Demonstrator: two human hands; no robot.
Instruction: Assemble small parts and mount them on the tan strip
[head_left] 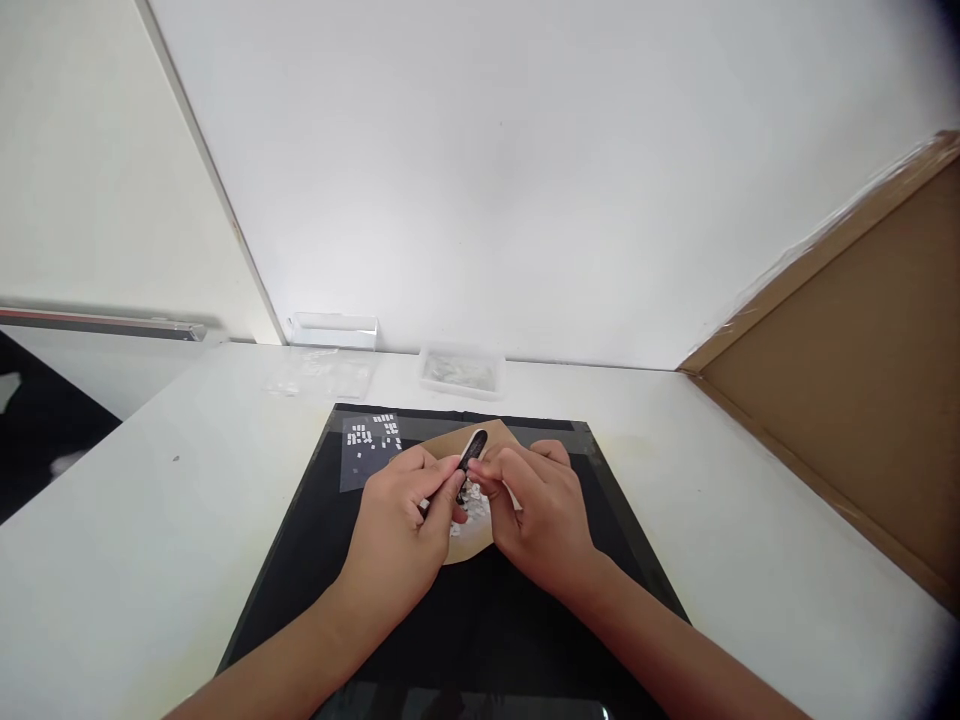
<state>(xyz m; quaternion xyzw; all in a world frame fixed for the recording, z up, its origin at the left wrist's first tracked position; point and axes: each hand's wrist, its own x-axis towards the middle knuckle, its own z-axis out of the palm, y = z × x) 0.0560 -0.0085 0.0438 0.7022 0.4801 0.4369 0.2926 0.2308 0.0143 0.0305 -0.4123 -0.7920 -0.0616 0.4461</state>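
Observation:
In the middle of the head view, my left hand [405, 520] is closed around a slim black tool with a pale edge and a rounded end [474, 447]; its lower part is hidden by my fingers. My right hand [536, 500] is closed in a pinch, its fingertips at the tool's side. What sits between those fingertips is too small to make out. Beneath both hands lies a tan paper-like sheet or tray [465, 548], partly covered, with a pile of small white pieces [474, 508] on it.
A black mat [480, 640] lies under my hands on a white table [135, 560]. Small white rectangles sit on a clear sheet [356, 473] at its left. Behind are a translucent tray [461, 372], clear plastic packaging [319, 373] and a wall. A brown cardboard panel [847, 370] stands right.

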